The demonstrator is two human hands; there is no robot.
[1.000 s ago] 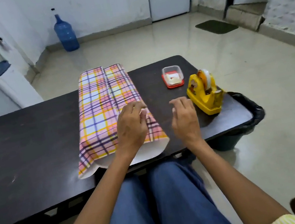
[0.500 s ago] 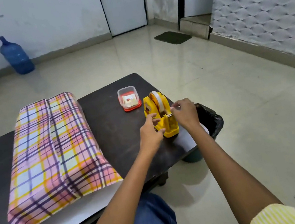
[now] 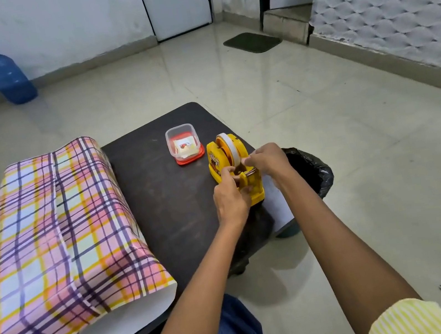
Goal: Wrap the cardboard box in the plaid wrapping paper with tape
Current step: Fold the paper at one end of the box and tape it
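The left hand (image 3: 229, 194) has been closed further round the yellow tape dispenser (image 3: 241, 148), evidently to steady it, while tape (image 3: 229, 148) is pinched at the cutter by the right hand (image 3: 266, 159). The plaid-wrapped cardboard box (image 3: 58, 232) is left at lower left, paper ends open.

Pink-and-yellow plaid wrapping paper (image 3: 59, 237), yellow tape dispenser (image 3: 255, 187), blue bottle (image 3: 7, 77)

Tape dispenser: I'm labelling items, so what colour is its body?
Yellow; the tape dispenser shows best in the head view, the only one here.
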